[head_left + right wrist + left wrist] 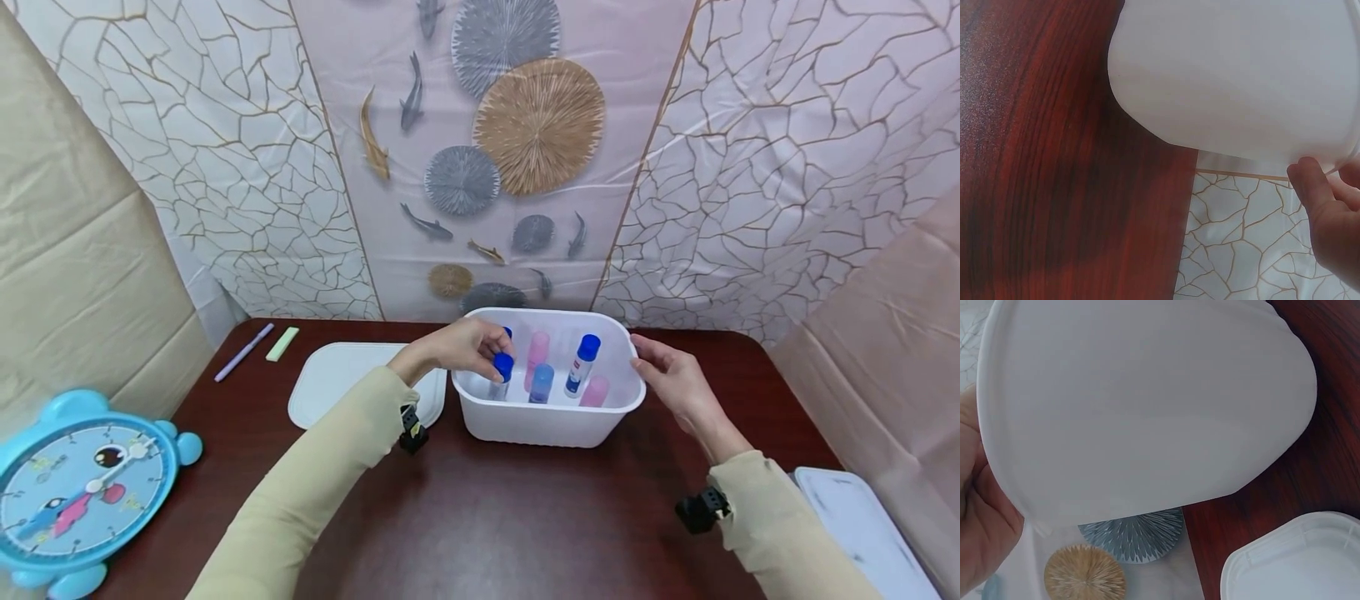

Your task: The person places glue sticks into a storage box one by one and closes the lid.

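A white plastic bin point(547, 422) stands on the table, with several glue sticks upright inside. My left hand point(467, 346) reaches over its left end and pinches a blue-capped glue stick point(503, 365). Another blue cap shows partly behind the fingers. Further right in the bin stand a pink stick point(537, 350), a translucent blue one point(541, 383), a labelled glue stick with a blue cap point(582, 365) and a shorter pink one point(595, 392). My right hand point(678, 383) grips the bin's right rim. The bin's outer wall point(1147, 412) hides the left fingertips in the left wrist view.
A white lid point(322, 387) lies left of the bin, partly under my left forearm. Beyond it are a purple pen point(243, 353) and a pale green strip point(282, 344). A blue toy clock point(82, 492) stands front left; a white board point(862, 525) is at the right.
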Demonstrator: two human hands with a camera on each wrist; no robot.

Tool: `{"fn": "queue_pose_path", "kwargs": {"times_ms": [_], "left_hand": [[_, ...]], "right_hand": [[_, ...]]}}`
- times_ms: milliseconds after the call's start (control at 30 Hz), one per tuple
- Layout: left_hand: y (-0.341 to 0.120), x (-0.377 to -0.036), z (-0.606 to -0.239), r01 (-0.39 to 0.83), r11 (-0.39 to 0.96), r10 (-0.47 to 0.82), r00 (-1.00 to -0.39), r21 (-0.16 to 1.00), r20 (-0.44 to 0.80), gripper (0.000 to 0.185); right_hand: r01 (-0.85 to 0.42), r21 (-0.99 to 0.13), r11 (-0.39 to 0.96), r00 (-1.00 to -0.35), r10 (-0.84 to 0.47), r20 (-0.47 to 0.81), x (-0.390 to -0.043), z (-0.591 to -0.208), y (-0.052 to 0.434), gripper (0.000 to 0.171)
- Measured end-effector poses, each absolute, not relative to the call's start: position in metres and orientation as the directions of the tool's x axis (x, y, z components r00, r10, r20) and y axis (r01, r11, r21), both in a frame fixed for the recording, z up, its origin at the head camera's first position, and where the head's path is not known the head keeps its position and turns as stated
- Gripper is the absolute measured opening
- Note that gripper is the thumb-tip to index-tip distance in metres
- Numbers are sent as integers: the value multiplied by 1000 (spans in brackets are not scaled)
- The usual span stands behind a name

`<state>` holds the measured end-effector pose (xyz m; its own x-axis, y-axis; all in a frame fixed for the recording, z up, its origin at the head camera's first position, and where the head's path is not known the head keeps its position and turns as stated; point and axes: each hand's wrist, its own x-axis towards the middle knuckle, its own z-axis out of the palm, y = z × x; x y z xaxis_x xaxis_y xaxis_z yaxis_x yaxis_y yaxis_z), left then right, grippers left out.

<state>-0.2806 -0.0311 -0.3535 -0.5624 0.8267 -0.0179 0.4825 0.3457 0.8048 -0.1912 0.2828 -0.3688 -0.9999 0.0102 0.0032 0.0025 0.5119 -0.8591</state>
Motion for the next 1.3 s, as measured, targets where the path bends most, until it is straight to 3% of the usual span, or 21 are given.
{"fn": "queue_pose_path", "kwargs": {"times_ms": [367, 967, 1133, 1300], "left_hand": [[-25, -277, -353, 545, 434, 812, -581, 717, -50, 26], [-34, -276, -354, 518, 427, 800, -598, 741, -43, 36], [-56, -274, -346, 466, 333, 746, -662, 820, 73, 40], [-111, -274, -345, 272, 268, 567, -820, 924, 76, 41]], "right_hand": [[12, -852, 524, -1000, 15, -5, -190, -368, 284, 49], [-24, -873, 486, -1000, -4, 25, -191, -372, 281, 48], [-18, -872, 490, -1000, -4, 19, -190, -370, 282, 49], [-12, -873, 488, -1000, -4, 12, -189, -368, 282, 49]]}}
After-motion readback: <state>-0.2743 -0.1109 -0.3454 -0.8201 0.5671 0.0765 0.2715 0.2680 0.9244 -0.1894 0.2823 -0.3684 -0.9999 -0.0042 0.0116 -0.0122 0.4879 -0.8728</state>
